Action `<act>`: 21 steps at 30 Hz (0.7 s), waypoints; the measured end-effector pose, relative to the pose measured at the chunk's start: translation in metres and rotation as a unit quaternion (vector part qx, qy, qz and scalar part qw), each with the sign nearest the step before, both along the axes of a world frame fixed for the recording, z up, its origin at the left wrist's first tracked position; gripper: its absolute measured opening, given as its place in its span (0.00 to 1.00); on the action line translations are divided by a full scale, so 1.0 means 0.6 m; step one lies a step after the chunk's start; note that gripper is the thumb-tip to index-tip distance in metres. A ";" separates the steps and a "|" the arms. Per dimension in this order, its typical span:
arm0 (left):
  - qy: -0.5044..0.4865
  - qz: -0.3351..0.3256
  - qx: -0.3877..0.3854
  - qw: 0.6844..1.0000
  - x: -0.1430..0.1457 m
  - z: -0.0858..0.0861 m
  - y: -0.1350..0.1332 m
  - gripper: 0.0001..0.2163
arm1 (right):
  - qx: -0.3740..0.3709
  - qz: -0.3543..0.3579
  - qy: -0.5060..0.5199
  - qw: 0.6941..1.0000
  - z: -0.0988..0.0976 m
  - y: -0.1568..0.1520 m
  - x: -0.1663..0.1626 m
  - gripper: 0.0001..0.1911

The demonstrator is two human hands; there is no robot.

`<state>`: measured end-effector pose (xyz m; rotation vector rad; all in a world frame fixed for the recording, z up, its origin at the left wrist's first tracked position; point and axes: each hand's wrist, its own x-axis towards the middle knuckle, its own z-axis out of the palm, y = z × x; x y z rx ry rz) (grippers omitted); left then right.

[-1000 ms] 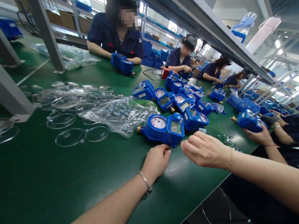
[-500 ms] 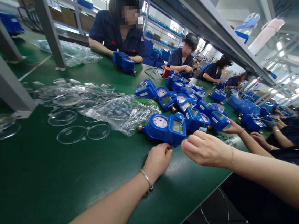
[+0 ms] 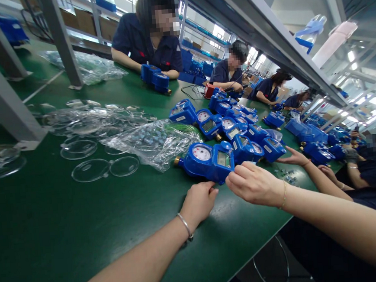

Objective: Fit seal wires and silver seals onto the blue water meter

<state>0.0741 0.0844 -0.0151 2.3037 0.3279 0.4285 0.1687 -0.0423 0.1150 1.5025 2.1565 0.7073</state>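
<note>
A blue water meter (image 3: 206,163) lies on the green table, its white dial to the left, its small grey display to the right and a brass threaded end sticking out at far left. My left hand (image 3: 197,203) is closed at the meter's near edge, fingers curled against the body and partly hidden. At the lower right corner of the same meter, my right hand (image 3: 254,183) is closed in a pinch. Whatever lies between its fingertips is too small or too hidden to make out.
More blue meters (image 3: 234,128) crowd just behind. Left of them are a clear bag of small parts (image 3: 155,141) and loose transparent round covers (image 3: 91,170). A co-worker's hand (image 3: 293,158) reaches in at right. Metal posts (image 3: 61,42) stand at left; other people sit across the table.
My right hand has shifted slightly left, closer to the meter's corner. My left hand and the meter have stayed almost still.
</note>
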 end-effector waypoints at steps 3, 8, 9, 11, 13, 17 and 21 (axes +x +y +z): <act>-0.022 -0.013 0.003 1.000 0.000 0.002 -0.001 0.09 | -0.001 -0.003 0.011 1.000 0.003 -0.005 -0.003 0.12; -0.061 -0.042 0.013 0.997 -0.006 0.004 -0.002 0.11 | 0.036 -0.149 0.134 0.979 0.005 -0.018 -0.008 0.10; -0.068 -0.046 0.016 0.996 -0.008 0.006 -0.003 0.11 | 0.039 -0.195 0.194 0.961 0.001 -0.022 -0.008 0.09; -0.081 -0.054 0.023 0.995 -0.012 0.010 -0.003 0.12 | 0.026 -0.287 0.359 0.888 -0.012 -0.030 -0.008 0.09; -0.093 -0.060 0.029 0.993 -0.015 0.014 -0.005 0.12 | -0.001 -0.370 0.547 0.751 -0.034 -0.037 -0.008 0.12; -0.104 -0.068 0.043 0.991 -0.017 0.018 -0.009 0.12 | 0.043 -0.431 0.723 0.538 -0.087 -0.043 -0.007 0.15; -0.085 -0.060 0.049 0.993 -0.012 0.009 -0.005 0.11 | 0.189 -0.363 0.588 0.698 -0.108 -0.041 -0.012 0.12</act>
